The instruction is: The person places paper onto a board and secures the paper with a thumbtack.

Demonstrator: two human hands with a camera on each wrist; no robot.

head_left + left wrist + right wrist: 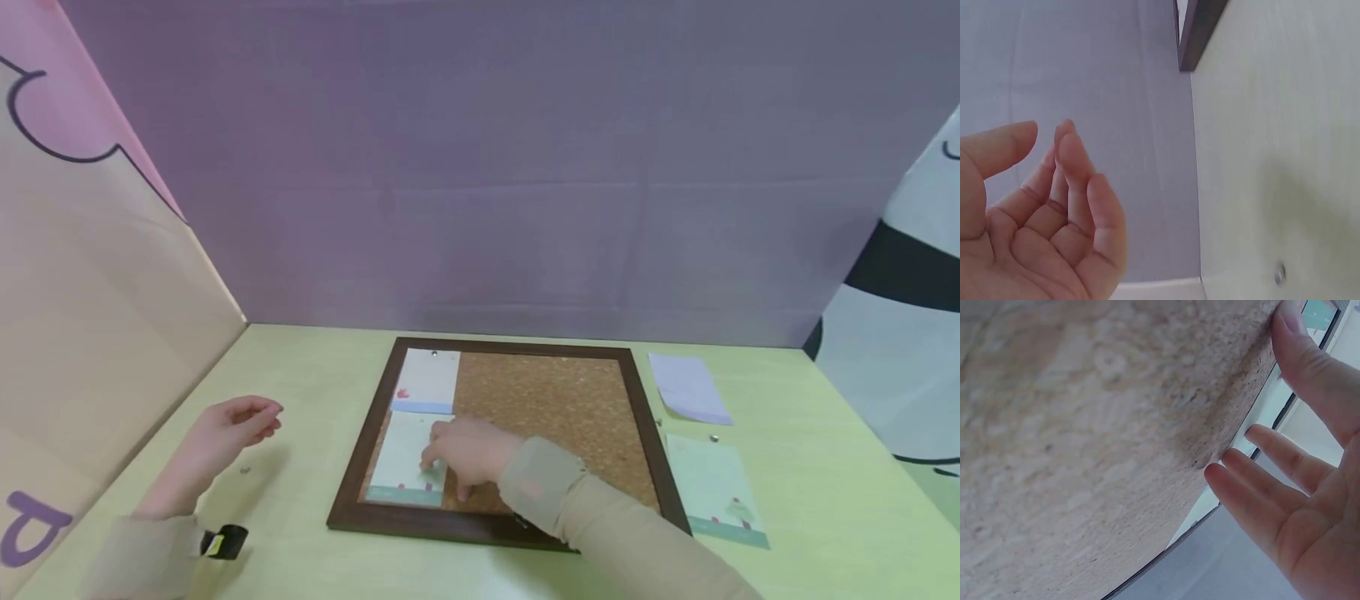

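Observation:
My right hand (476,450) rests over the lower left of a cork board (551,408) in a dark wooden frame. Its fingers reach onto a pale green sheet of notepaper (405,454), and in the right wrist view the fingertips (1215,472) lie at the paper's edge, fairly straight. Just above that sheet is a white notepaper (427,379) with a blue lower band and a small shiny pin (434,353) near its top. To the left of the board my left hand (232,429) hovers over the table, fingers loosely bent with nothing between thumb and fingers.
Right of the board lie a lilac sheet (688,387) and another green sheet (716,487). Small metal pins (715,438) sit beside them. One more small pin (1280,274) is on the table below my left hand. A purple cloth wall (480,167) rises behind the table.

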